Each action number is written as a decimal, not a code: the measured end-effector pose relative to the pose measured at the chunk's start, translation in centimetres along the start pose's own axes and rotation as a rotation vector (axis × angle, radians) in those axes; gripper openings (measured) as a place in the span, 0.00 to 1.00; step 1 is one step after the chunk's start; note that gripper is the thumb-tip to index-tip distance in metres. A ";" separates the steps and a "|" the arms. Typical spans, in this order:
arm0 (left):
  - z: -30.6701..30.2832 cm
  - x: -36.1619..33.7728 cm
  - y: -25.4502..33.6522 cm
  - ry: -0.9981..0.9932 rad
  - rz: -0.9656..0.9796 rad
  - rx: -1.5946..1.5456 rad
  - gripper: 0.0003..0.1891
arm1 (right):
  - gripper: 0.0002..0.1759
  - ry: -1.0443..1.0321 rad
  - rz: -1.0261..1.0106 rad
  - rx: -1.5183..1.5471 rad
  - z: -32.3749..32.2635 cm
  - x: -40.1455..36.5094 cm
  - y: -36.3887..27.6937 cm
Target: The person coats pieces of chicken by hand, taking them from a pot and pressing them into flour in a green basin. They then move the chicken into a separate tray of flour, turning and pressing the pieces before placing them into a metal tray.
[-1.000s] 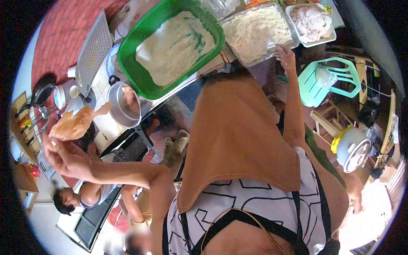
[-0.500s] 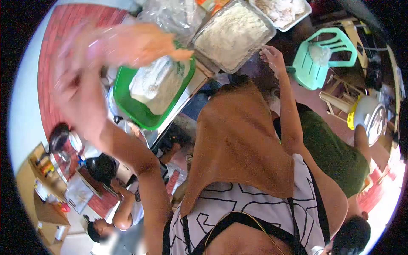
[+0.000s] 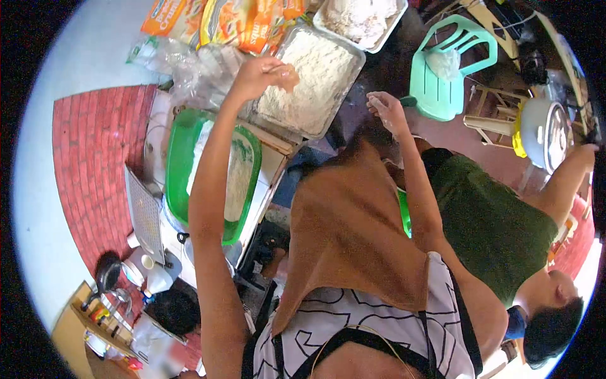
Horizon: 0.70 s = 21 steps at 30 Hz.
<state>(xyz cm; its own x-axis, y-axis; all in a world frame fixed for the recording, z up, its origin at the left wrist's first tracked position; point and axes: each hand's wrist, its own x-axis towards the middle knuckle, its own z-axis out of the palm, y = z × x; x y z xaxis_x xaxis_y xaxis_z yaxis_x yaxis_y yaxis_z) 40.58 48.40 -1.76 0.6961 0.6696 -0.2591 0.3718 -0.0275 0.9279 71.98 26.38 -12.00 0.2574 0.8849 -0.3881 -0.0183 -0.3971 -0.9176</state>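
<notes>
Over the left edge of a flour-filled clear tray (image 3: 325, 126), my left hand (image 3: 255, 77) is closed on a small moist, orange-tan piece (image 3: 287, 78) that looks like raw meat. It hangs above the flour (image 3: 312, 76). To the right of the tray, apart from it, my right hand (image 3: 386, 108) is raised with white-dusted fingers curled together; no object shows in it. A green basin (image 3: 179, 164) holding white powder lies below my left hand, partly covered by my forearm.
Orange bread-crumb bags (image 3: 233, 25) and clear plastic bags (image 3: 208, 72) lie behind. A white tray of floured pieces (image 3: 363, 22) adjoins the flour tray. A mint-green chair (image 3: 439, 79) stands right. Nearby, a person in a dark green shirt (image 3: 499, 221) reaches beside a large pot (image 3: 544, 132).
My left hand has moved from a blurred sweep over the green basin to the flour tray. The view has shifted, showing more bread-crumb bags. My right hand stays raised beside the tray.
</notes>
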 end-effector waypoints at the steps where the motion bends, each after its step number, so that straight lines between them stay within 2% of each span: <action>1: 0.3 0.5 -0.4 -0.025 -0.067 0.016 0.14 | 0.12 0.019 -0.018 0.030 -0.1 0.0 0.7; 2: 0.6 0.6 -0.4 -0.035 -0.056 0.021 0.14 | 0.12 0.037 -0.036 0.059 -0.1 -0.2 0.6; 3: 0.9 0.7 -0.3 -0.057 -0.052 0.070 0.13 | 0.12 0.050 0.064 0.033 -0.3 -0.4 0.5; 6: 1.6 1.0 -0.6 -0.113 -0.065 0.077 0.12 | 0.12 0.093 0.002 -0.024 -0.2 -0.9 -0.2; 8: 2.0 1.1 -0.9 -0.178 -0.070 0.204 0.12 | 0.12 0.096 0.036 0.067 -0.2 -1.3 -0.3; 9: 2.1 1.3 -2.2 -0.219 -0.100 0.070 0.13 | 0.12 0.085 0.001 0.028 -0.2 -1.2 0.2; 10: 2.1 1.6 -3.4 -0.225 -0.091 0.077 0.13 | 0.12 0.074 -0.034 -0.012 -0.4 -1.1 0.6; 13: 2.2 1.9 -3.6 -0.326 -0.104 0.382 0.15 | 0.14 0.089 -0.042 -0.028 0.0 -0.9 1.2; 14: 2.1 2.3 -4.0 -0.331 -0.098 0.386 0.15 | 0.14 0.092 -0.048 -0.043 0.2 -0.9 0.8; 16: 2.0 2.8 -4.8 -0.516 -0.241 0.381 0.13 | 0.14 0.091 -0.010 -0.036 0.4 -1.3 -0.1; 18: 2.1 3.1 -3.8 -0.564 -0.240 0.430 0.13 | 0.14 0.085 0.032 -0.027 0.6 -1.3 0.0; 21: 2.1 4.2 -4.4 -0.621 -0.191 0.486 0.12 | 0.14 0.079 -0.032 0.034 1.1 -0.7 1.9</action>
<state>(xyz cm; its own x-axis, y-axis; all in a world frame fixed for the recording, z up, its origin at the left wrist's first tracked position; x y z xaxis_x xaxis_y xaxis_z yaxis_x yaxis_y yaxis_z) 43.10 49.78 -7.49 0.7546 0.1649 -0.6352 0.6443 -0.3696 0.6695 70.71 25.29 -13.61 0.3340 0.8743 -0.3522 -0.0415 -0.3596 -0.9322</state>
